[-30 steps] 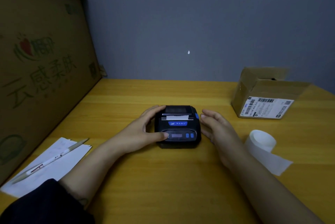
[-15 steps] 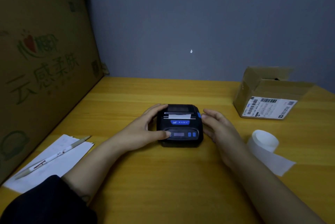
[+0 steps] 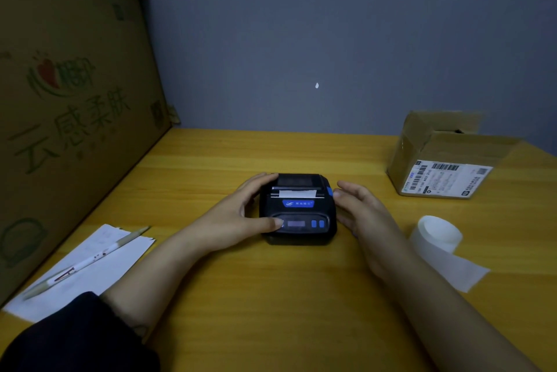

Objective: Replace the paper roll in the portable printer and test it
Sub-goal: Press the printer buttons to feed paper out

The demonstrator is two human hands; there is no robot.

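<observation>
A small black portable printer with blue buttons sits in the middle of the yellow wooden table. Its lid is shut and a short strip of white paper sticks out of the slot. My left hand wraps the printer's left side, thumb pressed on the front panel's left end. On the printer's right, my right hand lies flat with fingers apart, fingertips near the blue side latch. A white paper roll with a loose tail lies on the table to the right.
An open cardboard parcel box with a shipping label stands at the back right. A sheet of paper with a pen on it lies front left. A large printed carton walls off the left side.
Both hands and the printer keep the same pose. Only the head view has shifted slightly.
</observation>
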